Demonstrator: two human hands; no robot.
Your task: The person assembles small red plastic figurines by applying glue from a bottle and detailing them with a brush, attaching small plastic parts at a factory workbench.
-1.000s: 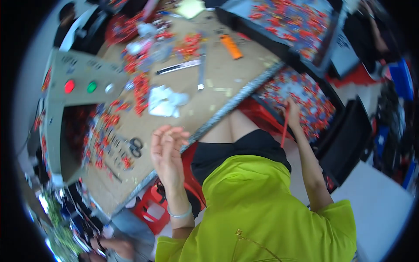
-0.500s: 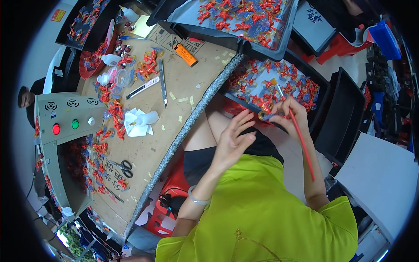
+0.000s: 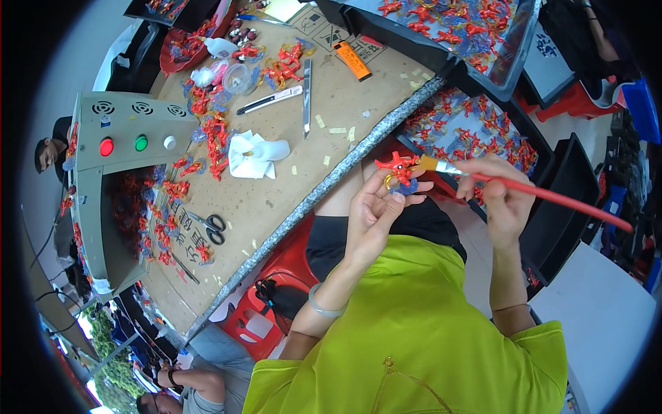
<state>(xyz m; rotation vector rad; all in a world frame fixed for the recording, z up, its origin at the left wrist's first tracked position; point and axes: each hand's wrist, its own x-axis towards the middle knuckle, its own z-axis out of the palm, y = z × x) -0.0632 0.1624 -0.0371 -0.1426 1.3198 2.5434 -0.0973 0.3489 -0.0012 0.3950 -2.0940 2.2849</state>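
My left hand (image 3: 376,217) is closed on a small red figurine (image 3: 396,163) with a clear blue and yellow base, holding it by that base with the red part up. In my right hand (image 3: 502,200) is a flat brush (image 3: 552,195) with a long red handle. Its bristles point left and meet, or nearly meet, the figurine's right side. Below and behind both hands a black tray (image 3: 548,153) holds many similar figurines (image 3: 476,127) on a white sheet.
To the left, the worktable (image 3: 276,200) carries scissors (image 3: 215,231), a cutter knife (image 3: 269,101), a steel ruler (image 3: 307,96), an orange box (image 3: 353,61) and a white bottle (image 3: 270,150). A grey machine (image 3: 131,138) with coloured buttons stands on it. Another figurine tray (image 3: 476,72) overhangs the far corner.
My left hand, open before, now holds the figurine. The brush in my right hand has swung from pointing up to pointing left at it. The whole view has shifted.
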